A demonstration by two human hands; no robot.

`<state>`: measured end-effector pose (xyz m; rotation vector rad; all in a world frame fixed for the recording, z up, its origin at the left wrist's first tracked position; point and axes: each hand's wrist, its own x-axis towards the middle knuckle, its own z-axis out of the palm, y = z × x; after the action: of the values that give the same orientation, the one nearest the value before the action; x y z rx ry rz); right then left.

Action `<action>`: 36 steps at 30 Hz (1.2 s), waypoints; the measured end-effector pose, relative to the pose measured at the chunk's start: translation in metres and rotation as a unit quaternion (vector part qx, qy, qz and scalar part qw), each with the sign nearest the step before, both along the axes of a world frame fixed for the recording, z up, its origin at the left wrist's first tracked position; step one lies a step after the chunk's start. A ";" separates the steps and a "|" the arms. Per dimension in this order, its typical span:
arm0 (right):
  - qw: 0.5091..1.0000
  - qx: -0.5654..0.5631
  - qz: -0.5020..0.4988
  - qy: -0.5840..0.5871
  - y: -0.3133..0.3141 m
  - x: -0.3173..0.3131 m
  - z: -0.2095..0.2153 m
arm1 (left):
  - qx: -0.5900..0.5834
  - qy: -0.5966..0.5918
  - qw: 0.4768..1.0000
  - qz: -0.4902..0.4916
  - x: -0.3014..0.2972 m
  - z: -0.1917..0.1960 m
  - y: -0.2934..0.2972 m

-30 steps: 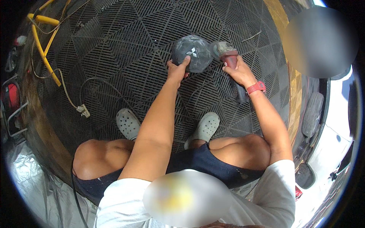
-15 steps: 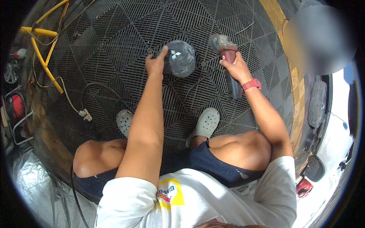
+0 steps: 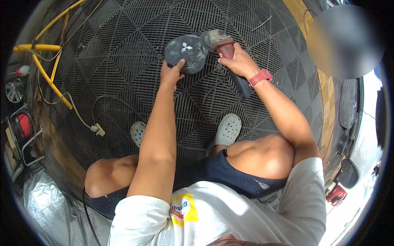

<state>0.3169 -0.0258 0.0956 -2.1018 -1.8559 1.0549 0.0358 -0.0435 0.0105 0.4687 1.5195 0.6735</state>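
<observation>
My left hand (image 3: 172,73) is closed on the near edge of a dark grey, rounded cover (image 3: 186,57) with scuffed, dusty sides and a pale emblem on its face. The thumb presses on the face, and the other fingers are partly hidden behind it. An angle grinder (image 3: 226,51) with a red body, a dusty metal head and a dark rear grip is in my right hand (image 3: 242,63), the fingers wrapped round its body. Its head is right by the cover's right edge; whether they touch I cannot tell.
Black slatted floor tiles (image 3: 135,45) lie beneath. A yellow tube frame (image 3: 49,67) stands at the left, near a cord with a pale socket (image 3: 97,130). Crinkled silver sheeting (image 3: 45,201) is at lower left. A white car body part (image 3: 361,164) curves along the right.
The grinder has moved left, up to the cover. My left hand has tilted the cover and shifted it slightly left and away from me.
</observation>
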 end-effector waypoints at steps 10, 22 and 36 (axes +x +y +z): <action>0.996 -0.065 0.045 -0.029 0.021 -0.015 0.009 | 0.045 -0.024 0.998 0.038 -0.009 -0.016 -0.006; 0.993 -0.077 0.074 -0.050 0.045 -0.015 0.005 | 0.085 0.005 0.996 0.022 -0.008 -0.014 -0.008; 0.981 -0.058 0.152 -0.105 0.074 -0.051 0.026 | 0.068 0.027 0.997 0.023 -0.004 -0.014 -0.009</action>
<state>0.2654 0.0480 0.1221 -2.1100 -2.3283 1.0589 0.0313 -0.0529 -0.0038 0.5596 1.5454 0.8086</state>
